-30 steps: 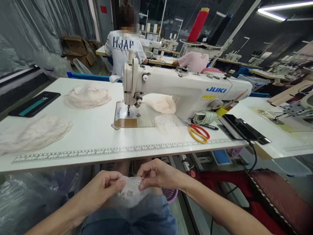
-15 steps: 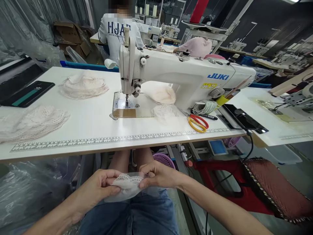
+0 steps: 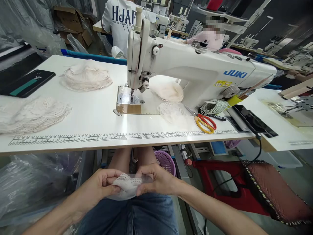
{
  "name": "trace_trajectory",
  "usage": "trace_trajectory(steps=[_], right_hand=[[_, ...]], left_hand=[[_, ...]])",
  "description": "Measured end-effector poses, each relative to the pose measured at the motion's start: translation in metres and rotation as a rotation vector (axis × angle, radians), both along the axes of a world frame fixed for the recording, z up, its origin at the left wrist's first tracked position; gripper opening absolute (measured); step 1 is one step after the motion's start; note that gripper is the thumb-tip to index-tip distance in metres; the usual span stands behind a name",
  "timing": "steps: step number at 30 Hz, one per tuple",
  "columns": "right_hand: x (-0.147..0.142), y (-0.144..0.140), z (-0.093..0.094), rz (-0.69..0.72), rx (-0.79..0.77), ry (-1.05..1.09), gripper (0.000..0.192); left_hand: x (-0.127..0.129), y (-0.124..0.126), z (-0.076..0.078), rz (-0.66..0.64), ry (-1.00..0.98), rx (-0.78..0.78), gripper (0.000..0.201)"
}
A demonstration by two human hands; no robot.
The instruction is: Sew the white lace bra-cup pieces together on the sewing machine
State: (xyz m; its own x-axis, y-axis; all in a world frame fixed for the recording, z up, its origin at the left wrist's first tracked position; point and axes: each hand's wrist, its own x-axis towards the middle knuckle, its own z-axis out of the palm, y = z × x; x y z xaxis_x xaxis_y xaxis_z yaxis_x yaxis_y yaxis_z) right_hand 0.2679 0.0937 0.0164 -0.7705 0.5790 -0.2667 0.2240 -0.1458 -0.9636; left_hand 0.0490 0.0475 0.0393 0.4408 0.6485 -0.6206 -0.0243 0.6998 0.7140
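Note:
Low over my lap, a piece of white lace on sheer fabric (image 3: 127, 186) is stretched between both hands. My left hand (image 3: 104, 186) pinches its left end between thumb and fingers. At the other end, my right hand (image 3: 153, 179) grips it the same way; part of the cloth behind the fingers is hidden. On the table above stands a white sewing machine (image 3: 195, 65) with its needle area uncovered. Pale lace pieces (image 3: 173, 111) and a cream fabric piece (image 3: 172, 91) lie beneath its arm. Two stacks of lace pieces, a near one (image 3: 34, 114) and a far one (image 3: 86, 76), rest to the left.
Scissors (image 3: 204, 124) with red and yellow handles lie by a coil of cord (image 3: 214, 107). A black phone-like item (image 3: 29, 83) is at the table's left. Below are a purple basket (image 3: 166, 161) and a red stool (image 3: 227, 186). Two people sit beyond the machine.
My view has shifted slightly, so the table and machine appear displaced. My right hand has moved a little left along the lace, bunching it closer; both hands keep their hold.

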Motion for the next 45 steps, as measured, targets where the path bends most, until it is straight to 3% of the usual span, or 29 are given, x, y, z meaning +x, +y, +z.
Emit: trace_trajectory(steps=[3, 9, 15, 25, 39, 45], right_hand=[[-0.003, 0.003, 0.000, -0.001, 0.013, -0.011, 0.033], [-0.001, 0.009, 0.000, 0.057, -0.127, 0.022, 0.031], [0.005, 0.009, 0.001, 0.013, -0.198, -0.025, 0.030], [0.003, 0.009, -0.007, 0.031, -0.173, -0.096, 0.033], [-0.001, 0.012, -0.002, 0.069, -0.239, -0.002, 0.042], [0.000, 0.012, -0.003, 0.045, -0.141, -0.058, 0.038]], left_hand=[[-0.006, -0.002, -0.003, -0.020, -0.018, -0.001, 0.040], [-0.008, -0.001, -0.006, -0.077, 0.028, 0.049, 0.040], [0.004, -0.002, -0.009, 0.022, 0.100, 0.026, 0.030], [0.010, 0.002, -0.002, 0.073, 0.059, 0.026, 0.025], [0.005, -0.001, -0.010, 0.040, 0.094, 0.065, 0.030], [0.003, -0.002, -0.010, 0.069, 0.093, 0.012, 0.033]])
